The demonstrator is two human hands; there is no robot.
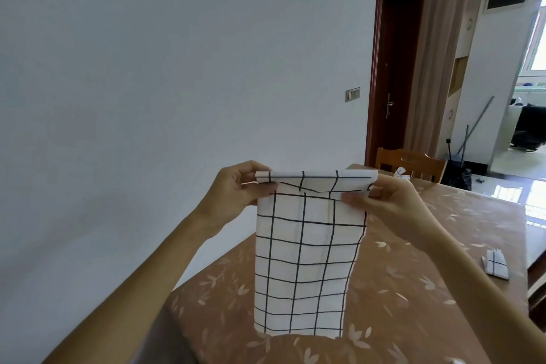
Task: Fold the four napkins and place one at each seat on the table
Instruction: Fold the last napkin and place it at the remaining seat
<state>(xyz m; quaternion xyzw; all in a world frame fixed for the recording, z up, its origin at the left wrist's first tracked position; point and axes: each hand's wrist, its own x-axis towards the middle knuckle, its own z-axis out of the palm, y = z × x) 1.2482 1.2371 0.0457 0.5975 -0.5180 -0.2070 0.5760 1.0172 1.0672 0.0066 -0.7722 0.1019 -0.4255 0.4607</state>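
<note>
Left hand (236, 186) and right hand (390, 201) each pinch a top corner of the checked napkin (307, 260), held level, long axis hanging down toward the table (443, 245) below.

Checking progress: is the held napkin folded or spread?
Mostly spread: the napkin hangs flat, only its top edge folded over, pinched by left hand and right hand.

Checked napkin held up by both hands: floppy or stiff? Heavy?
Likely floppy: the napkin hangs straight down from the left hand and right hand, top edge folded over. Probably light: fingertip pinches at the corners carry it. Faint creases show, so it likely holds folds.
</note>
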